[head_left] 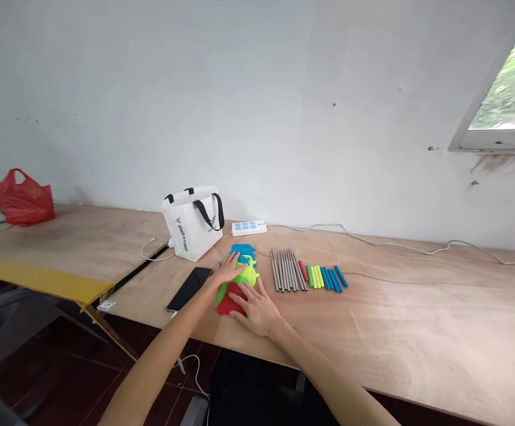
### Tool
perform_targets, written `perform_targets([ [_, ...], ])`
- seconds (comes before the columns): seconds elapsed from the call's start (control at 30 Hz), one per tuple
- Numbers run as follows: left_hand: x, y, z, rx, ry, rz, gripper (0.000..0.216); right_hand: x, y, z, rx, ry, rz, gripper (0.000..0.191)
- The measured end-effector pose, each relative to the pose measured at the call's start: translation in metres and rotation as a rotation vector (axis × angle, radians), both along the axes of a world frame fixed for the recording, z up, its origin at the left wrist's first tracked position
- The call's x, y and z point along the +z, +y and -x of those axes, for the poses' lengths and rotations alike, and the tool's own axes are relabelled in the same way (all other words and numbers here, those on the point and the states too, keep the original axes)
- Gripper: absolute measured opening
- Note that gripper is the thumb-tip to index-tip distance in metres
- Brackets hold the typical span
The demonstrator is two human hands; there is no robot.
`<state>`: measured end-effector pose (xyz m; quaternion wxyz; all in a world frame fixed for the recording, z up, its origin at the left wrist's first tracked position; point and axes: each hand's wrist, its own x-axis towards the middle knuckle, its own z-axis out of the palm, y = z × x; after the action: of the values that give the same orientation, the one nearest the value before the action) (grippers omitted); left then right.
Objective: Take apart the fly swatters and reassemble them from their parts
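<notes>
Flat perforated plastic pieces, shaped like fly swatter heads, lie overlapping in a column: a blue one (242, 248) at the back, a lime-yellow one (249, 273) in the middle, some green showing at the left, and a red one (227, 303) nearest me. My left hand (226, 271) rests over the blue and yellow pieces with fingers stretched out. Spread across the red piece's right side is my right hand (260, 310), its fingertips reaching the yellow one. Right of the hands, several tapered metal rods (287, 272) lie side by side.
Beside the rods are short rounded sticks: red (302, 270), several lime-yellow (315, 276) and several blue (332, 279). A black phone (189, 289) lies left of my hands. Behind stand a white tote bag (195, 231) and a power strip (248, 228). A red bag (24, 201) sits far left.
</notes>
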<state>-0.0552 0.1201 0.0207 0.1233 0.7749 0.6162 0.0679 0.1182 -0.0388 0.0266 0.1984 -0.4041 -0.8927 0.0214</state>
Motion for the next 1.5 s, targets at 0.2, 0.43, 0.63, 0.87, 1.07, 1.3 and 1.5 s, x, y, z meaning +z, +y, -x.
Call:
perform_targets([
  [0.2,-0.008,-0.001,-0.005,-0.007,-0.041,-0.083,0.079,0.014,-0.064,-0.030,0.160,-0.035,0.167,0.063],
  [0.43,-0.010,-0.008,-0.010,0.007,-0.128,-0.234,0.065,0.019,-0.083,-0.055,0.076,0.004,0.250,0.064],
  [0.63,-0.013,-0.031,-0.010,-0.229,-0.059,-0.393,0.076,0.011,-0.069,-0.049,0.027,-0.009,0.235,0.072],
  [0.87,-0.017,-0.028,-0.007,-0.221,-0.109,-0.388,0.064,0.014,-0.055,-0.044,0.004,-0.002,0.232,0.071],
  [1.07,-0.023,-0.028,0.001,-0.289,-0.074,-0.422,0.091,0.016,-0.049,-0.057,0.029,0.033,0.047,0.055],
  [1.3,-0.025,-0.025,-0.001,-0.186,-0.091,-0.381,0.086,-0.002,-0.016,-0.123,-0.204,0.059,-0.235,0.043],
  [1.5,-0.026,-0.013,0.000,-0.145,-0.116,-0.363,0.086,-0.023,0.016,-0.182,-0.417,0.031,-0.267,0.045],
])
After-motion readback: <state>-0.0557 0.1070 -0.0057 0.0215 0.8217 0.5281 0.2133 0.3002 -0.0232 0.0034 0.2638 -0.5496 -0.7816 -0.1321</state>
